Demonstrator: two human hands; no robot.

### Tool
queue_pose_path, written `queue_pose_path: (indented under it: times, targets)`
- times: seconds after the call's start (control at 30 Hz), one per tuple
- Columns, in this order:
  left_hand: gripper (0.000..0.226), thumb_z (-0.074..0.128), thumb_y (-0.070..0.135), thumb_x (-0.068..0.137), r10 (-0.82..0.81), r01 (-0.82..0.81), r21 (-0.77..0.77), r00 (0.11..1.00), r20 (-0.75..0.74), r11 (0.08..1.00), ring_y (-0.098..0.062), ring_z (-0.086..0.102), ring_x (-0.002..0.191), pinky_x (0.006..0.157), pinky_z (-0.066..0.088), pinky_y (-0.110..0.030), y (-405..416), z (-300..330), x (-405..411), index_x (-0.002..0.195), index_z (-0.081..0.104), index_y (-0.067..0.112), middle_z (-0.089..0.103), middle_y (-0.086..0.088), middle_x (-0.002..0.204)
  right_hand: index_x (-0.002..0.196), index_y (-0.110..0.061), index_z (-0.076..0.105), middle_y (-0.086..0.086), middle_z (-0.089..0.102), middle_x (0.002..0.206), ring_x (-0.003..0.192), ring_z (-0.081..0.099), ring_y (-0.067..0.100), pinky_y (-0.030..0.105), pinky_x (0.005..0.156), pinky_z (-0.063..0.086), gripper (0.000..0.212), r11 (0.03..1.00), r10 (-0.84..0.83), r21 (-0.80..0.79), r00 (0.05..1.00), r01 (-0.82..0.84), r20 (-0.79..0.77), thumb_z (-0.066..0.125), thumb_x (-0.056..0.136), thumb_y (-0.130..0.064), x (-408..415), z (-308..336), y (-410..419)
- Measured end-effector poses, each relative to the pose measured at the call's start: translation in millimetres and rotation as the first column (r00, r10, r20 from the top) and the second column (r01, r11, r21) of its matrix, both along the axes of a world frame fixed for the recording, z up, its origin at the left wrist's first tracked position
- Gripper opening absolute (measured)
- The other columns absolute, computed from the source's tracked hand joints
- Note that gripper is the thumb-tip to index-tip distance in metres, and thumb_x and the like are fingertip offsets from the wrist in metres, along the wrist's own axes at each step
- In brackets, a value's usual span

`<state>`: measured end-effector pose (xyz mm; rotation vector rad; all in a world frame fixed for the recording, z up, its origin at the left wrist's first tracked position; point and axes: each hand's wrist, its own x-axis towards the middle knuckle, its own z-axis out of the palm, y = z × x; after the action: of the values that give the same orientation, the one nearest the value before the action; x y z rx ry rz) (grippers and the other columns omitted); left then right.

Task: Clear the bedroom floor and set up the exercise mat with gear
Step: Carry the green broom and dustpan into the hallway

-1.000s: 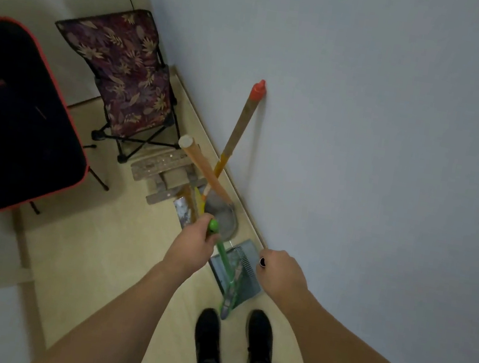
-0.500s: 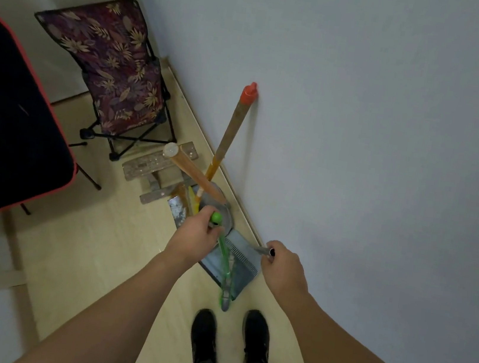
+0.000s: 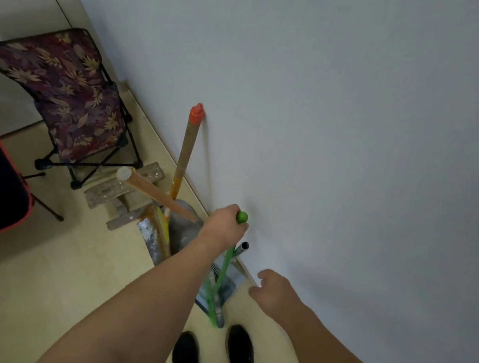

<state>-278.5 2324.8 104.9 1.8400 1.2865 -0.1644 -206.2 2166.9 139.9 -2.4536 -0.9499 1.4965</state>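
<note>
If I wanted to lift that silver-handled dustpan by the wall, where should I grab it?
Probably by the bare top of its metal handle, coming from above on the right. The dustpan stands by the wall with that tube pointing up; the left hand and green broom crowd the other side.

A floral folding chair [image 3: 66, 102] stands by the wall [image 3: 337, 102]; a wooden step stool [image 3: 112, 190] sits beside it.
</note>
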Motion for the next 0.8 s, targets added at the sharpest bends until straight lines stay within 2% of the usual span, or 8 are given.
queue_pose_path:
  times: [0.07,0.17,0.33,0.47,0.63,0.8]
  targets:
    - [0.014,0.056,0.023,0.092,-0.02,0.02,0.007,0.999,-0.025,1.0,-0.03,0.058,0.087,0.068,0.043,-0.031,4,-1,15,0.093,0.053,0.009,0.062,-0.013,0.099,0.128,-0.001,0.053,0.013,0.057,0.129,0.118,0.055,0.025,0.027,0.092,0.043,0.038,0.999,0.031,-0.037,0.999,-0.03,0.015,0.051,0.097,-0.021,3,0,-4]
    - [0.011,0.054,0.021,0.091,-0.036,0.038,0.013,0.997,-0.07,0.999,-0.031,0.057,0.09,0.069,0.042,-0.032,8,-3,27,0.092,0.051,0.011,0.061,-0.014,0.102,0.126,0.002,0.055,0.015,0.058,0.128,0.117,0.056,0.025,0.024,0.083,0.04,0.034,0.996,0.075,-0.048,0.997,-0.074,0.024,0.047,0.098,-0.015,7,-3,-11]
    - [0.021,0.059,0.026,0.088,0.024,-0.025,-0.008,0.996,-0.086,1.0,-0.03,0.06,0.095,0.074,0.048,-0.032,4,-8,29,0.103,0.054,0.01,0.062,-0.011,0.107,0.12,0.003,0.058,0.016,0.062,0.12,0.099,0.059,0.022,0.025,0.073,0.042,0.032,0.999,0.045,-0.008,0.999,-0.045,0.005,0.052,0.093,-0.013,10,-6,-16]
    - [0.052,0.068,0.035,0.086,0.094,-0.096,-0.043,0.994,-0.048,0.994,-0.026,0.059,0.105,0.083,0.049,-0.032,-2,-7,24,0.128,0.05,0.01,0.06,-0.007,0.118,0.126,-0.002,0.055,0.011,0.059,0.124,0.111,0.058,0.023,0.025,0.081,0.044,0.035,0.999,0.045,-0.001,0.999,-0.045,-0.003,0.054,0.093,-0.015,14,-7,-15]
    - [0.058,0.073,0.044,0.081,0.14,-0.139,-0.078,0.99,-0.003,0.987,-0.021,0.057,0.099,0.079,0.047,-0.031,-8,-5,14,0.125,0.051,0.013,0.058,-0.004,0.117,0.128,-0.003,0.053,0.012,0.058,0.127,0.108,0.056,0.021,0.027,0.088,0.046,0.037,0.999,0.049,-0.005,0.999,-0.049,-0.015,0.055,0.093,-0.015,12,-5,-15]
    - [0.058,0.071,0.047,0.082,0.161,-0.16,-0.059,0.987,0.001,0.985,-0.021,0.059,0.095,0.077,0.05,-0.033,-12,0,7,0.123,0.051,0.011,0.06,-0.004,0.11,0.135,-0.002,0.046,0.013,0.051,0.136,0.122,0.051,0.025,0.029,0.097,0.043,0.043,0.998,0.069,-0.014,0.998,-0.069,-0.008,0.052,0.096,-0.018,10,-3,-14]
